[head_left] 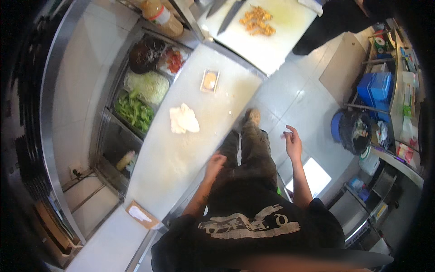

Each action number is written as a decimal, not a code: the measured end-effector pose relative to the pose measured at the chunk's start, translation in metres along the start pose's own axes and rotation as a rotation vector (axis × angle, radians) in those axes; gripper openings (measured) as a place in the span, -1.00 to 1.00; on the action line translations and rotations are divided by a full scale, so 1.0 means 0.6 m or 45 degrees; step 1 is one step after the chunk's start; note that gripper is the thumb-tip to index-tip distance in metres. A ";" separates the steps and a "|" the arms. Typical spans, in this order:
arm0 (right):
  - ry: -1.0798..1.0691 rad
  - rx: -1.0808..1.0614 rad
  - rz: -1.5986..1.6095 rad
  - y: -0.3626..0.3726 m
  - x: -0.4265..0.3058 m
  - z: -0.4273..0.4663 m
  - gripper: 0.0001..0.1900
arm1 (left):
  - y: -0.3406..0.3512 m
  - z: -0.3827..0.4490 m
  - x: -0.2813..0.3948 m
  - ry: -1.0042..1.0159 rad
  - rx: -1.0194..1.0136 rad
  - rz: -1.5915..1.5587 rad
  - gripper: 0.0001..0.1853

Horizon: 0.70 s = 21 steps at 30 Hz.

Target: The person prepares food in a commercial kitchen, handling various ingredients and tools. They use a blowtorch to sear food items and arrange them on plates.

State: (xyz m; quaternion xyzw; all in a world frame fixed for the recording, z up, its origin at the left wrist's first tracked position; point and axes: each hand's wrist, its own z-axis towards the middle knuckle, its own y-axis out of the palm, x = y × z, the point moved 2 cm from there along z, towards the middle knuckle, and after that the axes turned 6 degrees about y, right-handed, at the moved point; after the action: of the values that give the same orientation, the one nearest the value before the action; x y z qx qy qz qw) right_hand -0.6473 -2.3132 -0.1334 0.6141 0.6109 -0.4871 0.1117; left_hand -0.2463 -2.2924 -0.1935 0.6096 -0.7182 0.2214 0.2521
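My left hand (215,165), its fingers loosely curled and a little blurred, is beside the near edge of a long white cutting board (163,159); whether it holds anything cannot be told. Out to the right, my right hand (293,141) is raised over the floor with its fingers apart. A pale, folded, cloth-like item (184,119) lies on the board. Farther up the board is a small rectangular container (209,81) with something light orange-brown inside.
Metal trays along the board's far side hold green sliced vegetables (135,112), pale shreds (149,85) and red pieces (174,62). Knives (229,18) and browned food pieces (257,21) lie on another board. A lined bin (355,131) and loaded shelves stand right; a person in dark clothing (326,25) is at upper right.
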 end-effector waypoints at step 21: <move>-0.016 -0.470 0.330 0.251 0.300 -0.484 -0.50 | -0.371 -0.088 -0.509 -0.083 0.100 1.008 -0.50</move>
State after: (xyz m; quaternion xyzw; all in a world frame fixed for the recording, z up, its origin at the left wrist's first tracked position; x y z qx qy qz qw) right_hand -0.4236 -2.0194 -0.1893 0.6535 0.6049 -0.3524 0.2879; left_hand 0.0179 -2.0609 -0.3431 0.3017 -0.8962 0.3091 0.1009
